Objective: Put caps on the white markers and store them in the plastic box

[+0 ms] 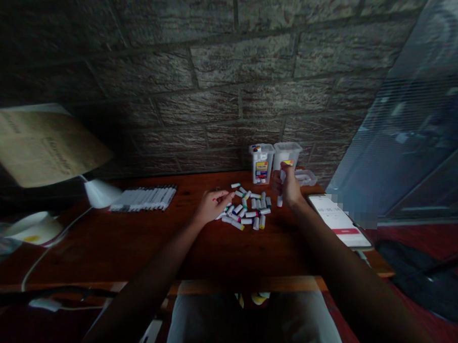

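My right hand (288,185) is closed round a white marker (280,198) that stands upright, its lower end just above the wooden desk (135,238). My left hand (211,205) pinches a small pink-ended cap or piece at the left edge of a pile of several loose marker caps (250,210). Two clear plastic tubs stand behind the pile: the left tub (261,163) has a label and pieces inside, the right tub (286,155) sits just behind my right hand.
A row of white markers (144,198) lies at the left of the desk. A phone (339,220) with a lit screen lies on the right. A clear lid (306,177) rests by the tubs. A lamp and cable are at far left, a brick wall behind.
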`<move>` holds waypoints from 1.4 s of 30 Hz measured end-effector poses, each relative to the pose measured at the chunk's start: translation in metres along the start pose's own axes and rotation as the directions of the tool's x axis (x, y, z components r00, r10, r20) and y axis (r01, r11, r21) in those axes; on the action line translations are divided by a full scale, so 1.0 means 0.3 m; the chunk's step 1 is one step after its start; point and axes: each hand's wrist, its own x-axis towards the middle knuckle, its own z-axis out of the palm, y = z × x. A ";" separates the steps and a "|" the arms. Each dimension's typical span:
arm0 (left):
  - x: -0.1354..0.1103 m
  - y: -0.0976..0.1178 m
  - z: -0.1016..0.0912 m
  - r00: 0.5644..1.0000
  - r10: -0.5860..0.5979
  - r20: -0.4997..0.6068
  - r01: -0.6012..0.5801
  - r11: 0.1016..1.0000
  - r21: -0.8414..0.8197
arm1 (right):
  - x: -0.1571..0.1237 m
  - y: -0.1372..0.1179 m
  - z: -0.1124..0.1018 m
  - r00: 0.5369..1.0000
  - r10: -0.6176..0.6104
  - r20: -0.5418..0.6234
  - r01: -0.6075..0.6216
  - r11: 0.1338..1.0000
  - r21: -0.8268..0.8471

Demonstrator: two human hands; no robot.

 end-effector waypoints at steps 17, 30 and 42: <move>-0.003 -0.020 0.006 1.000 -0.017 -0.005 0.017 1.000 -0.019 | 0.006 -0.001 0.001 1.000 0.008 0.028 -0.008 1.000 0.003; -0.002 -0.034 0.007 0.999 -0.031 -0.019 0.031 0.999 -0.024 | 0.004 0.027 -0.013 0.998 -0.044 0.035 0.047 0.996 -0.082; -0.002 -0.097 -0.016 0.967 -0.104 -0.230 0.112 0.994 0.020 | 0.032 0.115 -0.057 0.975 -0.192 -0.110 0.146 0.932 -0.333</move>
